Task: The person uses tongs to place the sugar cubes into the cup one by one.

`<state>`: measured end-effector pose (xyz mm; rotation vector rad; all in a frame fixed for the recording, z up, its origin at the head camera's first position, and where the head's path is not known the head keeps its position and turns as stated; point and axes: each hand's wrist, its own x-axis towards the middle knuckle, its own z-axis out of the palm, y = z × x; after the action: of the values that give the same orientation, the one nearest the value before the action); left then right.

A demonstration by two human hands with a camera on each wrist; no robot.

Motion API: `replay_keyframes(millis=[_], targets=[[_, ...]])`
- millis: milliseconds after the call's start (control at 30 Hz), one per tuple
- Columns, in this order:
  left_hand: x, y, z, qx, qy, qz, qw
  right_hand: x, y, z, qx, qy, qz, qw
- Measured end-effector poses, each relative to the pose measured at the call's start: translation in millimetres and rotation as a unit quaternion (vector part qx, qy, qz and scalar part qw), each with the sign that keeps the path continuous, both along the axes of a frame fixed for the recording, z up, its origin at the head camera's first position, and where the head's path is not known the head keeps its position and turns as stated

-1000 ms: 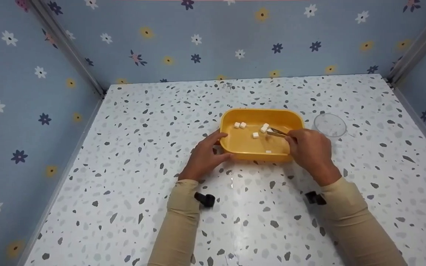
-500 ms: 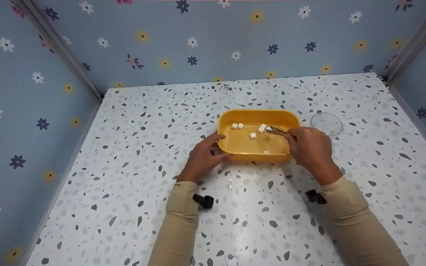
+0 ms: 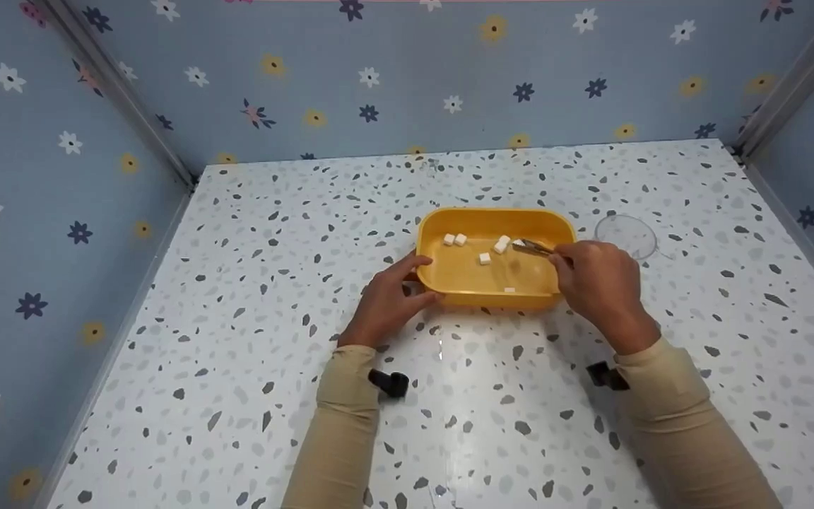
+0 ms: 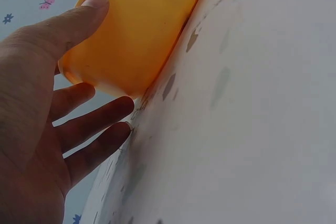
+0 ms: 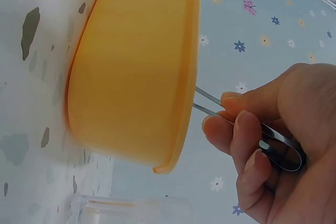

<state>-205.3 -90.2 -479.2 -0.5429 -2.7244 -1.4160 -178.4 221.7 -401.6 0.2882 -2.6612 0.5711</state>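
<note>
A yellow plastic tub (image 3: 495, 293) stands on the speckled table with several small white cubes (image 3: 485, 259) on its floor. My left hand (image 3: 393, 297) grips the tub's left end, the index finger over the rim. In the left wrist view the thumb (image 4: 86, 19) presses the tub's outer wall, and the lower fingers spread below it. My right hand (image 3: 599, 283) holds metal tongs (image 3: 538, 247) over the tub's right side, pinching both arms, as the right wrist view shows. A white cube (image 3: 518, 243) sits between the tongs' tips. The tips are hidden behind the tub's wall in the right wrist view.
A clear round container (image 3: 626, 237) stands on the table just right of the tub, beyond my right hand. Blue flowered panels (image 3: 407, 78) close off the table's back and sides. A flat white piece (image 3: 510, 290) shows near the tub's front wall.
The tongs have risen slightly and shifted right with the cube at their tips, and their shadow on the tub floor stands farther from them. The left hand keeps its hold on the tub.
</note>
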Motion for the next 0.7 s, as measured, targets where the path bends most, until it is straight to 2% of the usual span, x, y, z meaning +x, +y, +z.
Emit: replay_keyframes(millis=[233, 467, 700], targets=[[1.3, -0.1, -2.8, 0.002, 0.0, 0.0, 1.0, 1.0, 0.3, 3.6, 0.003, 0.004, 0.005, 1.0], [0.2, -0.4, -0.2, 0.012, -0.007, -0.011, 0.9998, 4.2, 0.4, 6.5, -0.008, -0.003, 0.002, 1.0], [0.9, -1.6, 1.8, 0.0, -0.008, -0.006, 1.0, 3.9, -0.3, 10.3, -0.017, -0.006, -0.003, 0.9998]])
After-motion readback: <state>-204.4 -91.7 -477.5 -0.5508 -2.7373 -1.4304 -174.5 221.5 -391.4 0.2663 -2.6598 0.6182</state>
